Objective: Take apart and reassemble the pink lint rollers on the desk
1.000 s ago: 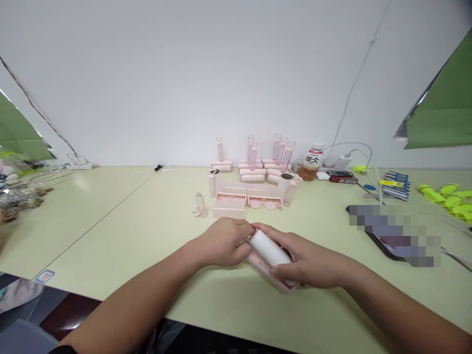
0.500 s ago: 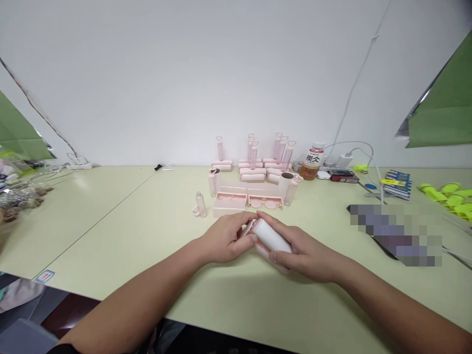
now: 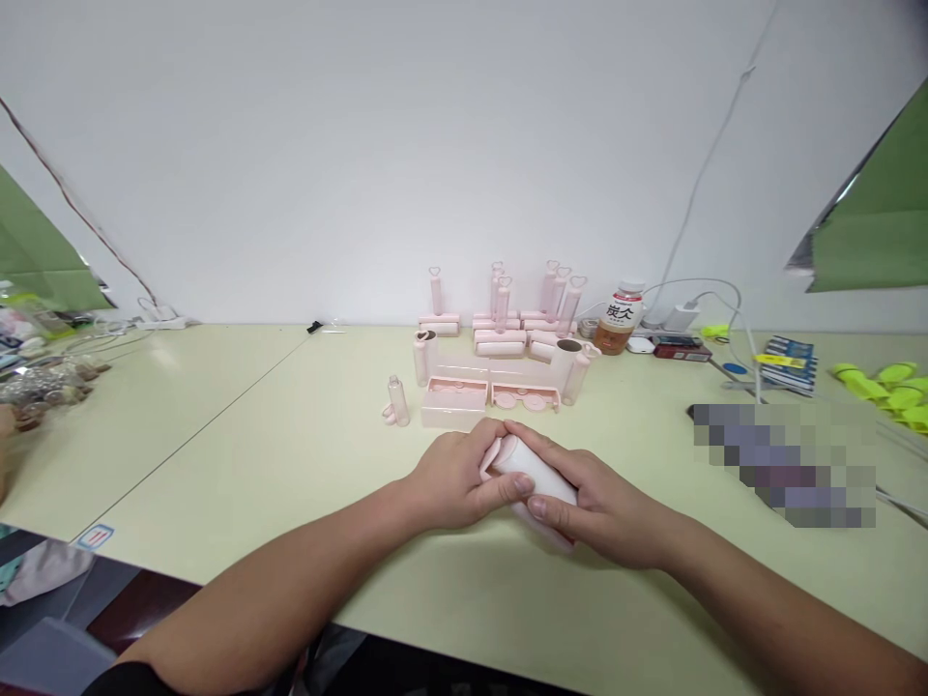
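A white roll (image 3: pixel 540 472) sits in a pink holder (image 3: pixel 488 464) between my two hands, just above the front part of the table. My left hand (image 3: pixel 464 476) is wrapped round the left end of it, its thumb lying across the white surface. My right hand (image 3: pixel 613 507) grips the other end, with the thumb on the near side and fingers over the top. Beyond my hands are two open pink cases (image 3: pixel 455 414) and a small clear pink tube (image 3: pixel 398 401) standing upright. The holder's underside is hidden.
Several pink rolls in holders (image 3: pixel 500 345) and upright tubes with heart-shaped loops (image 3: pixel 503 307) stand near the wall. A labelled bottle (image 3: pixel 618 319) is to their right. Farther right lie a blue packet (image 3: pixel 787 365), a blurred dark item (image 3: pixel 775 464) and yellow-green pieces (image 3: pixel 884 387).
My left thumb has moved right, from the roll's end onto its white surface. Both hands still hold the roll and its holder, and the view has shifted slightly.
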A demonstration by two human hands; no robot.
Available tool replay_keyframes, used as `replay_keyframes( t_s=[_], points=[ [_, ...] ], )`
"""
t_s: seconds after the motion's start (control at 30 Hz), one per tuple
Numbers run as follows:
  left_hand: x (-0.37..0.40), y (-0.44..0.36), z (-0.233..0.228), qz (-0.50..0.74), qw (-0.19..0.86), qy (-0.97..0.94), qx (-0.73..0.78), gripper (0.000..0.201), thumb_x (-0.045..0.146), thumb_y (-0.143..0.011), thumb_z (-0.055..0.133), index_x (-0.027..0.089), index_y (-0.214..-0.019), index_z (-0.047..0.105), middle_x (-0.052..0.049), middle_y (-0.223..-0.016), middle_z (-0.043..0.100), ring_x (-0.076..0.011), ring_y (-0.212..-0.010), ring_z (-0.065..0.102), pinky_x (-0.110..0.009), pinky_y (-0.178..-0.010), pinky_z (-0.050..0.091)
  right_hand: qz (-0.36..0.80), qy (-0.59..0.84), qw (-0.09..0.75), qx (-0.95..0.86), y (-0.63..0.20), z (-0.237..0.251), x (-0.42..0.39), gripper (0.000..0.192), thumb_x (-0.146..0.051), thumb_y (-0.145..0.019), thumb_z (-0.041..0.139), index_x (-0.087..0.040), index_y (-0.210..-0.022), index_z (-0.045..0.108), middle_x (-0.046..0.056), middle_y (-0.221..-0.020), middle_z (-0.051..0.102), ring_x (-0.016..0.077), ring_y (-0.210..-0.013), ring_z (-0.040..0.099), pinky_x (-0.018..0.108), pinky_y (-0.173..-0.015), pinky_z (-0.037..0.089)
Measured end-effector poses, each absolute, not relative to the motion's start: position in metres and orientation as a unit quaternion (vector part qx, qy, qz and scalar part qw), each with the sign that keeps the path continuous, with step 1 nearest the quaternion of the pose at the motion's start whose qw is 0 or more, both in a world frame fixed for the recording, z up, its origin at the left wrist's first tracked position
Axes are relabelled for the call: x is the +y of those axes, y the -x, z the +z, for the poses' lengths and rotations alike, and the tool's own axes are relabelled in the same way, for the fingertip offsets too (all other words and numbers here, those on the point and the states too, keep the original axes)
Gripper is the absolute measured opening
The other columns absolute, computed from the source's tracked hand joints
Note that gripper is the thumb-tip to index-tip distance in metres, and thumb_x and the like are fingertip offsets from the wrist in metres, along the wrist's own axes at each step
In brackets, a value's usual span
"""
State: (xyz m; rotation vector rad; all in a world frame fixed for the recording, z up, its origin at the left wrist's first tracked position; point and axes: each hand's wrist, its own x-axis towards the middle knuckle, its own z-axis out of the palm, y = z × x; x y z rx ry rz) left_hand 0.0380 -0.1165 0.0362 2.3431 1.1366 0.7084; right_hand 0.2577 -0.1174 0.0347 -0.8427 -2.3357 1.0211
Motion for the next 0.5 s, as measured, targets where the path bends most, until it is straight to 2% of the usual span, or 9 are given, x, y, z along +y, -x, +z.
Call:
replay_keyframes(
  t_s=[0.33,0.5],
  points=[
    [-0.1165,-0.0376,0.0344,0.258,0.233,-0.841,0.414,0.055,0.065,-0.084,0.048,0.021,-0.118,0.048,-0.004,-0.088,0.065,-0.0214,-0.076,0.06,-0.029,-0.063,0.041,0.397,0.317,0.198,-0.838,-0.2571,0.0384,-0.1196,0.076,-0.045,-0.093,0.05,-0.024,-0.154,0.012,0.004,-0.092,0.067,0.0151,-0.066,0.055,0.027,-0.064,0.044],
    [-0.116,-0.0375,0.0347,0.252,0.242,-0.835,0.425,0.057,0.066,-0.082,0.051,0.021,-0.117,0.049,-0.005,-0.09,0.065,-0.0221,-0.078,0.06,-0.029,-0.063,0.042,0.391,0.316,0.193,-0.843,-0.2571,0.0388,-0.1197,0.075,-0.044,-0.093,0.051,-0.026,-0.154,0.011,0.004,-0.097,0.068,0.0154,-0.067,0.056,0.028,-0.067,0.045]
  ],
)
